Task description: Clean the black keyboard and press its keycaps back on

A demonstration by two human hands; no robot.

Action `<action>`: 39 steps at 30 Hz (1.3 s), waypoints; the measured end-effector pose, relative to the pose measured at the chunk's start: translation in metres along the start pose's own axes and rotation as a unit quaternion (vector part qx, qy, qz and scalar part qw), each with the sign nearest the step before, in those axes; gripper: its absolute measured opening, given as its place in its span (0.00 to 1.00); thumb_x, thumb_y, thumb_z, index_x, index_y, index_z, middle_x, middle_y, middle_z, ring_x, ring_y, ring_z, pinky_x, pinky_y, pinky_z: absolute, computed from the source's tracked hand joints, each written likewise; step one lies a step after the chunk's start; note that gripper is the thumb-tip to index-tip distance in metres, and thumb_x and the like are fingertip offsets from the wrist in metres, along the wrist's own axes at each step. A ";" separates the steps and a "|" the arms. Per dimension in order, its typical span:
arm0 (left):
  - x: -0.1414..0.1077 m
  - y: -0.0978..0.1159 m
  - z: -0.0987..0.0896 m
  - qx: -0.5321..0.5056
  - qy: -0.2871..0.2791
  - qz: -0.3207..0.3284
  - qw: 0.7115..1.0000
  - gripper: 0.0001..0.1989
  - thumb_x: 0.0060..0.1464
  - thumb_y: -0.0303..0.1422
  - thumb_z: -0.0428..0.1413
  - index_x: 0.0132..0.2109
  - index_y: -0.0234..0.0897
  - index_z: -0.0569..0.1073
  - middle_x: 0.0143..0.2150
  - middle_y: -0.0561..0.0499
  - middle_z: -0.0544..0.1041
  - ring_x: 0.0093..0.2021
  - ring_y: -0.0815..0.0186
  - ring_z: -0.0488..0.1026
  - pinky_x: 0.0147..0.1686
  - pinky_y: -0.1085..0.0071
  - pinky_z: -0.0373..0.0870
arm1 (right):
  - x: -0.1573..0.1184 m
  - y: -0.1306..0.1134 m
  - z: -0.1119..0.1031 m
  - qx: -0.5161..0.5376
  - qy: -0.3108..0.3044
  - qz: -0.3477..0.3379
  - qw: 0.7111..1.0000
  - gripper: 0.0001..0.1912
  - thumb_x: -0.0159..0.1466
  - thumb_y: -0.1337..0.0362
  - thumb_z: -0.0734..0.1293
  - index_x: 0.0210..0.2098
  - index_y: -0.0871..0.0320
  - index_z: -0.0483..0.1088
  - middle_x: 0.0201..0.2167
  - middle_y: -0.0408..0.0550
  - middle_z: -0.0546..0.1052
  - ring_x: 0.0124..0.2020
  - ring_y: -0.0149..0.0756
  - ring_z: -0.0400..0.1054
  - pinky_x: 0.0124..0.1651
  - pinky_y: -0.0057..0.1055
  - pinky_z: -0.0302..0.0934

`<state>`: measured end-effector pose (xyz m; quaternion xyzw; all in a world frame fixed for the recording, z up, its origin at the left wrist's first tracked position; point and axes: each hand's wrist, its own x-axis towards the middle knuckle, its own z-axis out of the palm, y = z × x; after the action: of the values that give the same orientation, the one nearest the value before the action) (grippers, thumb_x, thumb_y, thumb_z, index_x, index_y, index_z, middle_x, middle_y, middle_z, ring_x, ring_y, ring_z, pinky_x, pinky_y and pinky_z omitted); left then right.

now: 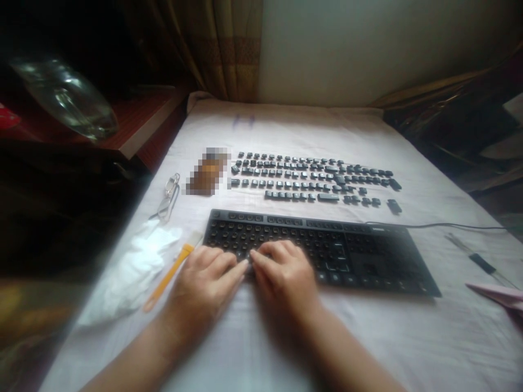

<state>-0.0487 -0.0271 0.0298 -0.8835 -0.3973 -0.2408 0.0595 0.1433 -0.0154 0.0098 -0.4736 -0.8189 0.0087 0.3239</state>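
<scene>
A black keyboard lies at a slant on the white cloth, its key sockets mostly bare of caps. My left hand rests on its front left edge, fingers curled over it and the thumb pointing inward. Beside it my right hand bends over the front middle, fingers bunched and thumb tip down on the key area. Both thumb tips almost meet at one spot, where a small dark piece is mostly hidden. Behind the keyboard, loose black keycaps stand in several rows.
Left of the keyboard lie a brush with an orange handle, a crumpled white cloth and eyeglasses. A blurred-out brown item is behind. A cable runs right, near tweezers and a pink item.
</scene>
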 end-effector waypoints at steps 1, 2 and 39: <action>0.000 0.000 0.000 -0.003 0.000 0.000 1.000 0.12 0.66 0.30 0.50 0.47 0.37 0.79 0.38 0.49 0.78 0.40 0.61 0.68 0.42 0.63 0.63 | 0.000 0.000 0.000 0.004 0.003 0.000 1.000 0.11 0.67 0.68 0.63 0.39 0.57 0.78 0.35 0.49 0.80 0.35 0.38 0.66 0.37 0.34 0.54; 0.000 -0.001 0.001 -0.007 0.001 0.000 1.000 0.12 0.66 0.30 0.50 0.47 0.37 0.79 0.38 0.49 0.78 0.40 0.61 0.68 0.42 0.63 0.63 | 0.000 0.000 0.000 0.008 0.006 -0.001 1.000 0.11 0.67 0.68 0.63 0.38 0.57 0.78 0.35 0.49 0.79 0.35 0.38 0.66 0.36 0.34 0.54; -0.015 -0.019 0.034 -0.148 0.097 -0.276 0.945 0.21 0.62 0.44 0.52 0.59 0.45 0.72 0.65 0.43 0.66 0.65 0.51 0.65 0.63 0.48 0.64 | -0.085 0.178 -0.113 0.022 0.166 0.446 0.879 0.30 0.59 0.48 0.66 0.55 0.58 0.74 0.48 0.58 0.79 0.53 0.51 0.72 0.55 0.43 0.67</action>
<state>-0.0583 -0.0141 -0.0086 -0.7106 -0.5778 -0.3882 -0.1021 0.3701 -0.0168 -0.0025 -0.7760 -0.4548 0.0921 0.4271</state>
